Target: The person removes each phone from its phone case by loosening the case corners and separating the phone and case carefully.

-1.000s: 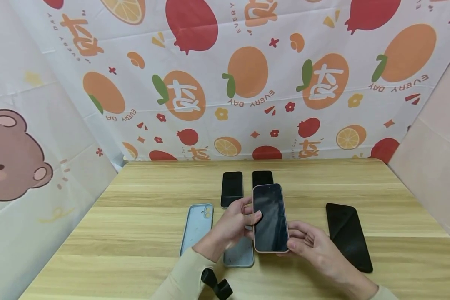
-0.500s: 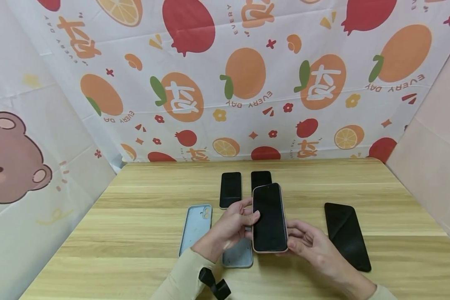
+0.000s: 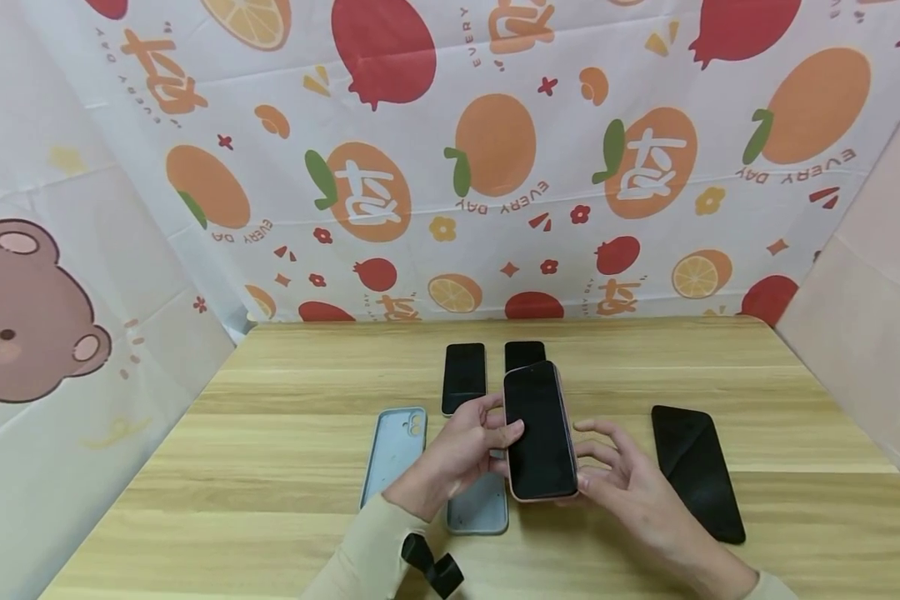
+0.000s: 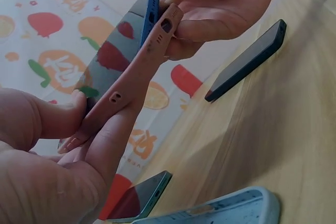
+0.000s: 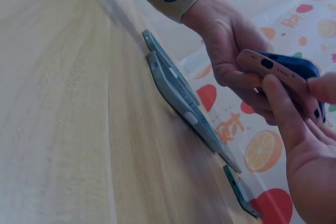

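left hand [image 3: 461, 448] is pinching phone [image 3: 542, 442] and pink case [image 4: 137, 77]; right hand [image 3: 633, 479] is touching the gaping end, pinch unclear. likely fitting or freeing; next needs steady hold.

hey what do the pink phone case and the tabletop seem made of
Pink phone case: probably silicone or soft plastic, matte, since it bends away from the phone and barely shines.
Tabletop: wood or wood-look laminate, smooth, judging by its streaky pale grain.

Rear right phone [image 3: 525, 353] partly hidden behind held phone [image 3: 542, 437]; bear print [image 3: 33, 354] cropped at left
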A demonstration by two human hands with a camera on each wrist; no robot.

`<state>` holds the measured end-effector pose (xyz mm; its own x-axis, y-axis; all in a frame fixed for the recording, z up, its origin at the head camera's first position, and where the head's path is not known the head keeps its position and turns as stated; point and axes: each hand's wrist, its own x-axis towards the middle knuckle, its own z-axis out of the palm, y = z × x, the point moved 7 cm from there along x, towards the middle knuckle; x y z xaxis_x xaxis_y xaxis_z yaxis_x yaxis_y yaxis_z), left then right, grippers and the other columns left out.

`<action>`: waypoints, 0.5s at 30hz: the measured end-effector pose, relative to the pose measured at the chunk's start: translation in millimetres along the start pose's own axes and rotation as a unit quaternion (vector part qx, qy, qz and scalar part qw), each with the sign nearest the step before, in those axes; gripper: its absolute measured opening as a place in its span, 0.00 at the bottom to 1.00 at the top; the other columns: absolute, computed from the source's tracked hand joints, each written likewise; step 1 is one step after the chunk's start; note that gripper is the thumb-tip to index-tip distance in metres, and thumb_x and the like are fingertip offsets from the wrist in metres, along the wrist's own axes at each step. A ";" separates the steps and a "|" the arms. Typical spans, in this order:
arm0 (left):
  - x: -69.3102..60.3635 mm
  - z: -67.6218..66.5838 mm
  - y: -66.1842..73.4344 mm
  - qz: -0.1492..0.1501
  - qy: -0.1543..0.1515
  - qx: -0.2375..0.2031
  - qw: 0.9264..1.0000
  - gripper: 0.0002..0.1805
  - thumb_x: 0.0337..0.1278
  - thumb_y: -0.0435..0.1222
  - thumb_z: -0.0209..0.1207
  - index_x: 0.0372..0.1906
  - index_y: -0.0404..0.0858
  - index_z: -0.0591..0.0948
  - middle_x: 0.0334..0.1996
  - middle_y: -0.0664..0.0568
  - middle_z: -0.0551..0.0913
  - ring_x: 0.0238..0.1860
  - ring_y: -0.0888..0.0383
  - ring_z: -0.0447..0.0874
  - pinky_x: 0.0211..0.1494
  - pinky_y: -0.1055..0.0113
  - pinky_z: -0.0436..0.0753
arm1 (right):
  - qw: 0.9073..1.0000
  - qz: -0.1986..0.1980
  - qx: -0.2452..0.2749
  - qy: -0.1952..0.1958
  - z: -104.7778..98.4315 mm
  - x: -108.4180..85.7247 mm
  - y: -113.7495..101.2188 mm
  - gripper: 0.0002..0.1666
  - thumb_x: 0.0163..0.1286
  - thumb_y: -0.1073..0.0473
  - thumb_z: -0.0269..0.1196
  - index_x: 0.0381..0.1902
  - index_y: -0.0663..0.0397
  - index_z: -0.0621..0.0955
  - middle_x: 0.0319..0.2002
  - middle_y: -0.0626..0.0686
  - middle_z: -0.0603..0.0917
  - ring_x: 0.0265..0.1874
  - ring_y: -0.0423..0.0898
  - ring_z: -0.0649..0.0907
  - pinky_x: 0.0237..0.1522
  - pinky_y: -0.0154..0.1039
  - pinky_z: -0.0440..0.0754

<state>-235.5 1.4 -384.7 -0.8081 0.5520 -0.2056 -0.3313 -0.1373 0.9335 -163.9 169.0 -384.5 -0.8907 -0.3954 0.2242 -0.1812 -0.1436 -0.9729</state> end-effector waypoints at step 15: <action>2.7 -4.0 -3.3 -0.001 0.026 0.027 0.999 0.29 0.66 0.31 0.59 0.69 0.36 0.66 0.50 0.40 0.86 0.40 0.51 0.90 0.34 0.58 0.89 | 1.000 -0.002 -0.012 0.013 -3.2 1.2 0.9 0.15 0.74 0.70 0.55 0.53 0.74 0.67 0.53 0.57 0.74 0.47 0.48 0.87 0.47 0.43 0.87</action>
<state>-238.6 0.0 -389.5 -0.8326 0.5082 -0.2204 -0.3069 -0.0921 0.9473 -166.5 171.3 -385.3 -0.9006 -0.3710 0.2265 -0.1943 -0.1226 -0.9733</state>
